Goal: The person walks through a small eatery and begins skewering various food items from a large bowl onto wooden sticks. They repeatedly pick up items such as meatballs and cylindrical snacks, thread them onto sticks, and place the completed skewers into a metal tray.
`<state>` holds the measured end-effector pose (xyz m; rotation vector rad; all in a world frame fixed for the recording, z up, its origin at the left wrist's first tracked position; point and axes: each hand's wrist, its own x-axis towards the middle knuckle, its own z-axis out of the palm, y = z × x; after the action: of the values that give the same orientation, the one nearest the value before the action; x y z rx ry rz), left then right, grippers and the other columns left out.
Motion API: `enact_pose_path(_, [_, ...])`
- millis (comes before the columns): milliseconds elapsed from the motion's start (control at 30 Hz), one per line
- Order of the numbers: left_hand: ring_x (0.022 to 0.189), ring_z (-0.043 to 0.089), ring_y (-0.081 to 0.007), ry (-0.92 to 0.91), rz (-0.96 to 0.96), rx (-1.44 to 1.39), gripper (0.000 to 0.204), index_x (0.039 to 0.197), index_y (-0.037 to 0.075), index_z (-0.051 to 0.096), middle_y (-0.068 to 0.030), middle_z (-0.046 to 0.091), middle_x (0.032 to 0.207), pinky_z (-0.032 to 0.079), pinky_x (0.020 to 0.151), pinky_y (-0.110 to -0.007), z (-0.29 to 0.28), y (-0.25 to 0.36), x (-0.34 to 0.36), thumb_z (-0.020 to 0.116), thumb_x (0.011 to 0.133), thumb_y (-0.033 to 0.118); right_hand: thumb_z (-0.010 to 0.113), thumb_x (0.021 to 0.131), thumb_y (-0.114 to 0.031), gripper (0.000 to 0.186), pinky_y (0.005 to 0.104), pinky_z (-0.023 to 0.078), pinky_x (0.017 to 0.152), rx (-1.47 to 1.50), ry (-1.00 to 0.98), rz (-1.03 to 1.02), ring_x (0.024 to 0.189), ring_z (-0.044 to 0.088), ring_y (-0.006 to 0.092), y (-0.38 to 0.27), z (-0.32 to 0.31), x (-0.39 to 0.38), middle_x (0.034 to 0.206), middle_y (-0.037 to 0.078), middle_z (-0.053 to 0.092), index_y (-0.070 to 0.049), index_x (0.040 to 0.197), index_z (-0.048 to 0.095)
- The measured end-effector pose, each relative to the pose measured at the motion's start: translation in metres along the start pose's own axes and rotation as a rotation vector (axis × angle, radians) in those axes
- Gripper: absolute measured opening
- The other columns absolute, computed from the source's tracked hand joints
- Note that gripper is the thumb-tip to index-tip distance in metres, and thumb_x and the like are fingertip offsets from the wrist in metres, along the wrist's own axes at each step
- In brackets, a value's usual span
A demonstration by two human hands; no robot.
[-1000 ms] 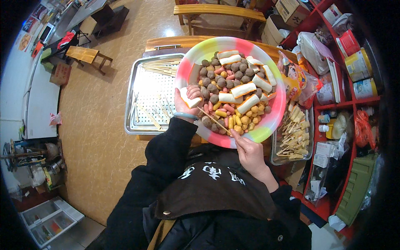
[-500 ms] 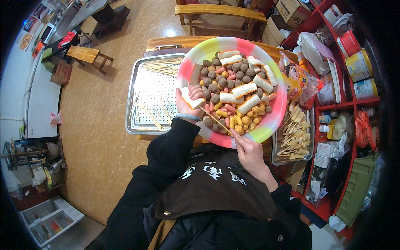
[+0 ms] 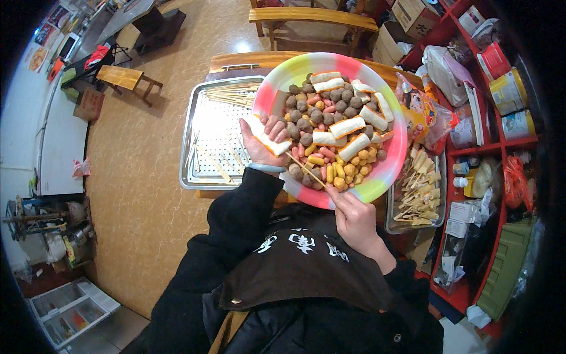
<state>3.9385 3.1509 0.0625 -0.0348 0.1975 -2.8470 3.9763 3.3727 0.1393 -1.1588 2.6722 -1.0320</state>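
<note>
In my left hand (image 3: 263, 146) lies a white crab stick with orange edges (image 3: 279, 147), my fingers curled over it above the basin's left rim. My right hand (image 3: 356, 219), at the basin's near rim, pinches the lower end of a thin wooden skewer (image 3: 306, 170). The skewer slants up to the left and its far end meets the crab stick's end; how deep it goes is hidden. The large pink, yellow and green basin (image 3: 389, 171) holds several more crab sticks (image 3: 346, 126), brown meatballs (image 3: 337, 95), small pink and yellow sausages (image 3: 316, 160) and golden balls (image 3: 363, 154).
Left of the basin, a perforated metal tray (image 3: 215, 127) carries loose skewers (image 3: 233, 94). To the right, another metal tray (image 3: 441, 203) holds skewered pieces (image 3: 417, 189). Red shelves (image 3: 494, 147) with tins and bags stand close at the right. Wooden benches (image 3: 312, 19) stand beyond the table.
The crab stick lies more exposed in my left palm, with the fingers lifted a little. Slightly less of the skewer shows between my hands.
</note>
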Motion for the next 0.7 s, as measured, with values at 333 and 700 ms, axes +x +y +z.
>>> enact_pose_path(333, [0.046,0.029,-0.0081,-0.010,-0.027,0.077,0.044,0.074,0.009,0.040,0.0007,0.029,0.057,0.026,0.042,-0.021,0.010,-0.019,-0.005,0.039,0.083,0.053,0.053,0.068,0.002,0.039,0.0343,0.043,0.048,0.016,0.029,0.043,0.053,0.052,0.0267,-0.005,0.008,0.002,0.064,0.010,0.047,-0.006,0.106,0.056])
enact_pose_path(700, [0.066,0.041,-0.0162,0.158,0.006,0.041,0.040,0.093,0.007,0.045,-0.0046,0.039,0.073,0.039,0.071,-0.030,0.025,-0.020,0.000,0.038,0.085,0.046,0.053,0.069,0.001,0.040,0.0344,0.042,0.048,-0.039,0.077,0.060,0.053,0.052,0.0259,-0.003,0.007,0.002,0.063,0.009,0.047,-0.007,0.107,0.056])
